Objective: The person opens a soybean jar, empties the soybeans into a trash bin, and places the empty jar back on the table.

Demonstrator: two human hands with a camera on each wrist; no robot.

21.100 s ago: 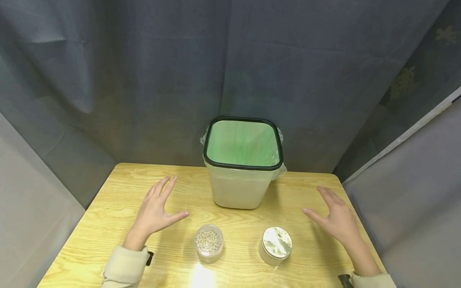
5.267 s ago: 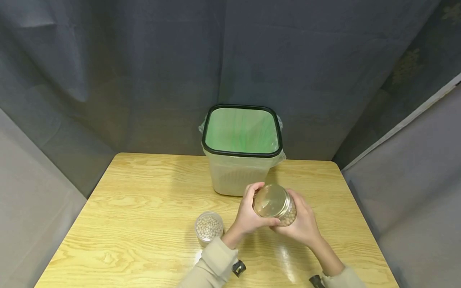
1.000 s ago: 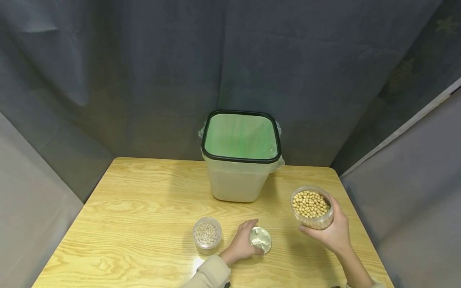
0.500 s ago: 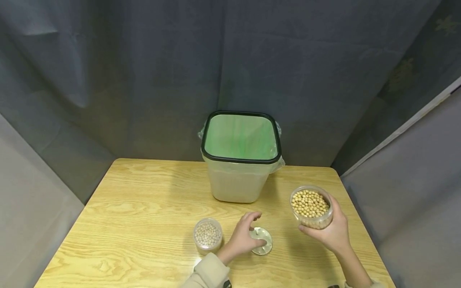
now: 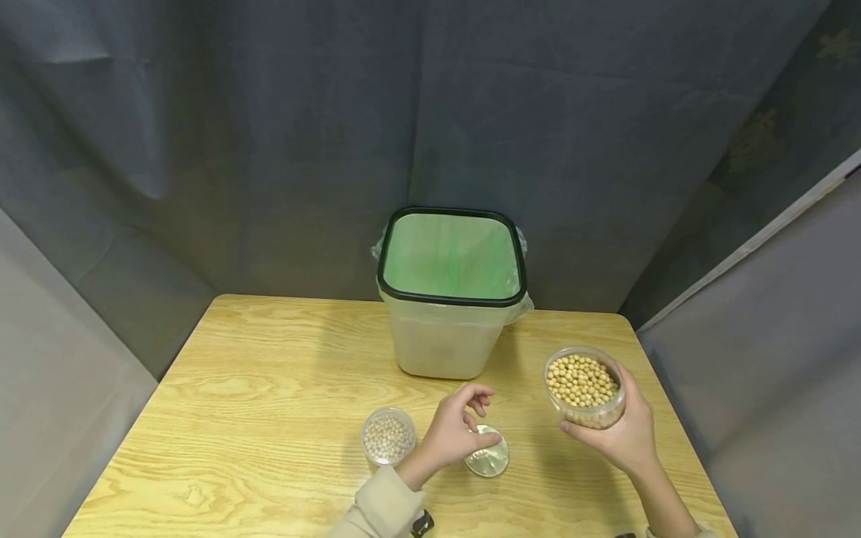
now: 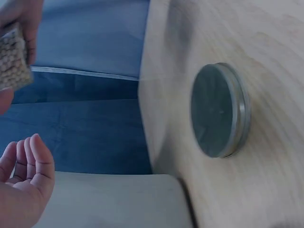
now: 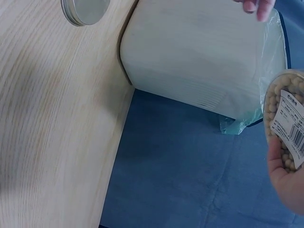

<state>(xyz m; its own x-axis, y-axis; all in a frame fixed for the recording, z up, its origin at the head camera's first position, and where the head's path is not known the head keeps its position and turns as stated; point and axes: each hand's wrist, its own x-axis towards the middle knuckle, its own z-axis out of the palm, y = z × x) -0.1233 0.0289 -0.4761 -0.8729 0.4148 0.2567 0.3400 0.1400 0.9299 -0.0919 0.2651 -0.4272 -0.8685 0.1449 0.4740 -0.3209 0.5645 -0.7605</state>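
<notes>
In the head view a clear plastic jar (image 5: 584,418), uncapped and nearly full of round yellow beans (image 5: 581,379), is gripped in my right hand (image 5: 631,433) above the table's right side. A white label with a barcode (image 7: 296,137) shows on the jar's base in the right wrist view. My left hand (image 5: 447,435) hovers over the round metal lid (image 5: 491,463), fingers loosely curled and thumb apart, holding nothing. Flat on the table, the lid (image 6: 213,114) stands clear of the fingers in the left wrist view. Left of that hand sits a second jar (image 5: 367,453) of pale beans.
At the back middle of the wooden table (image 5: 255,388) stands a translucent bin (image 5: 440,347) with a black rim (image 5: 452,300) and a thin plastic bag liner. Dark curtains (image 5: 303,149) close off the far side, with grey panels at both sides.
My left hand has let go of the lid and lifted off it, rising slightly. The lid stays on the table. My right hand keeps the jar in nearly the same place.
</notes>
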